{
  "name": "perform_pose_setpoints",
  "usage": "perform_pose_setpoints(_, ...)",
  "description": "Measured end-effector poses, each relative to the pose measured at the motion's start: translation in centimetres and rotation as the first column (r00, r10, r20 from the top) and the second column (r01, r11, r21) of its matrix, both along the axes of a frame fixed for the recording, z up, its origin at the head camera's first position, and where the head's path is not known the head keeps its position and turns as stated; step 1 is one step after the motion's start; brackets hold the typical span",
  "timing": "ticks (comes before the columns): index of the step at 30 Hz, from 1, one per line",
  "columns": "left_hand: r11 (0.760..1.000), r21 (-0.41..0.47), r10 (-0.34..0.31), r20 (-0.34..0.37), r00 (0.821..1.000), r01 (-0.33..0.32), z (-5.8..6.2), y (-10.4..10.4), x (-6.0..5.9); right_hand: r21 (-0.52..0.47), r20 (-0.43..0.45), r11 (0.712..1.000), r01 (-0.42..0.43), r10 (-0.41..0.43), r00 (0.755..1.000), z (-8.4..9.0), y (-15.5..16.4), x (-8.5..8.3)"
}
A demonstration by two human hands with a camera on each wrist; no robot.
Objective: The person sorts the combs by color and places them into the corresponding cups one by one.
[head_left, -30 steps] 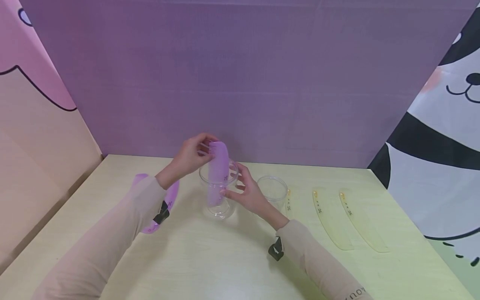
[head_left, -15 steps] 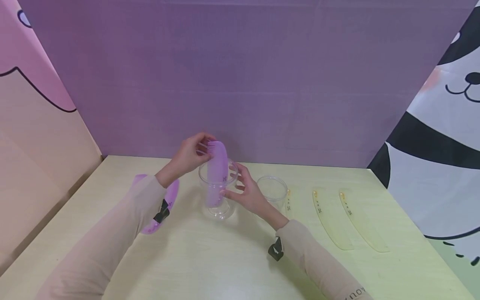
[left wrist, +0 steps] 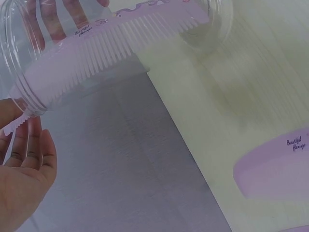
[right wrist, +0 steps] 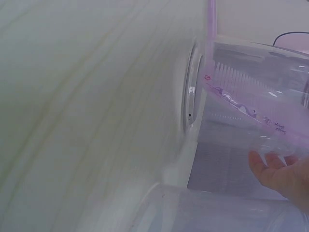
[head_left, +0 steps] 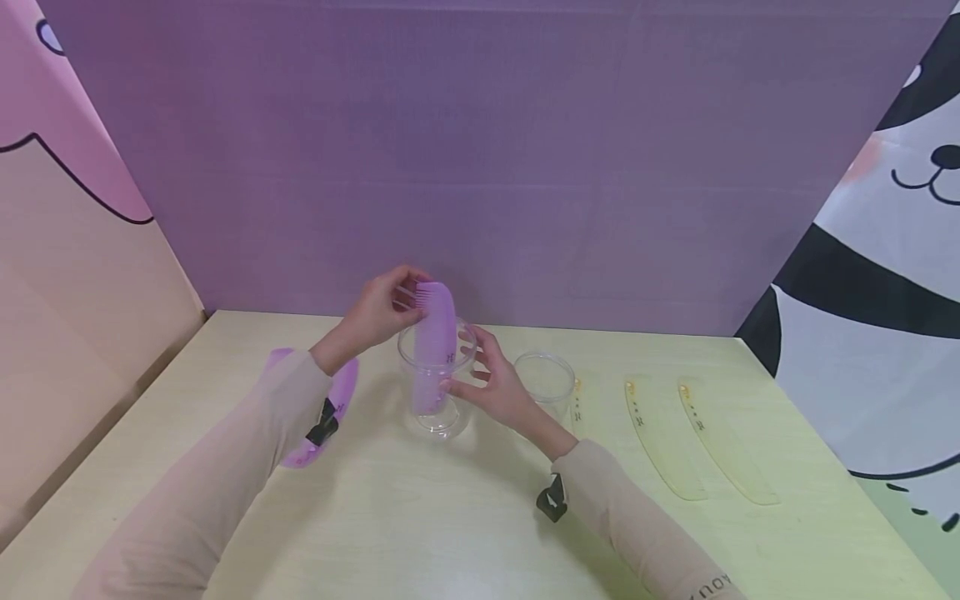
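Comb (head_left: pixel 433 350) stands upright in cup (head_left: pixel 437 392) — teeth leftward, left hand (head_left: pixel 378 312) pinching top.

Left wrist view: clear plastic cup (left wrist: pixel 29 92) lies across the top of the frame, with a lilac comb (left wrist: pixel 111 43) standing inside it, teeth facing the camera. Left hand (left wrist: pixel 24 169) at lower left, fingertips at the comb's end by the cup rim. Fingers of another hand show through the cup wall, top left. Second lilac comb (left wrist: pixel 275 169) flat on pale tabletop (left wrist: pixel 251 82), lower right, printed script legible.
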State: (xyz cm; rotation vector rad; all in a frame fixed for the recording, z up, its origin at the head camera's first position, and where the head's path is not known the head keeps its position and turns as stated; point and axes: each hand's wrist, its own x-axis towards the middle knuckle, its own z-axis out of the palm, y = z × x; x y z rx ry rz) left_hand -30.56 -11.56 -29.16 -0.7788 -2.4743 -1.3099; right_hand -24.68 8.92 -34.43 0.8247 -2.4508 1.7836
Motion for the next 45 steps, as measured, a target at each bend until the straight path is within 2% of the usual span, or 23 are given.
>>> perform_pose_setpoints(6,1.000,0.016,-0.016,-0.009,1.000,0.016,0.1,-0.3,0.2,0.003,-0.003,1.000,-0.005,0.005,1.000,0.1,0.1,0.0)
perform_pose_setpoints(13,1.000,0.015,-0.014,0.013,1.000,0.014,0.3,-1.2,0.4,-0.001,0.003,1.000,-0.002,0.002,1.000,0.1,0.0,0.0)
perform_pose_setpoints(23,1.000,0.003,0.016,0.057,0.998,-0.016,-0.9,-3.8,0.4,0.001,-0.004,1.000,0.002,-0.002,1.000,0.0,0.0,-0.1)
perform_pose_setpoints(27,0.999,-0.009,0.031,0.074,0.997,-0.031,-1.9,-4.9,0.4,-0.001,-0.002,1.000,0.005,-0.005,1.000,0.0,0.0,0.0)
perform_pose_setpoints(31,0.998,-0.029,0.051,0.099,0.994,-0.049,-3.3,-6.1,0.5,0.001,-0.003,1.000,0.005,-0.005,1.000,0.0,0.0,0.0)
perform_pose_setpoints(38,0.989,-0.110,0.116,0.130,0.985,-0.102,-6.2,-7.9,0.6,-0.003,-0.006,1.000,0.004,-0.004,1.000,0.0,0.1,0.0)
perform_pose_setpoints(45,0.973,-0.199,0.150,0.144,0.978,-0.120,-8.6,-9.3,0.7,-0.002,-0.025,1.000,-0.003,0.003,1.000,-0.1,0.1,0.0)
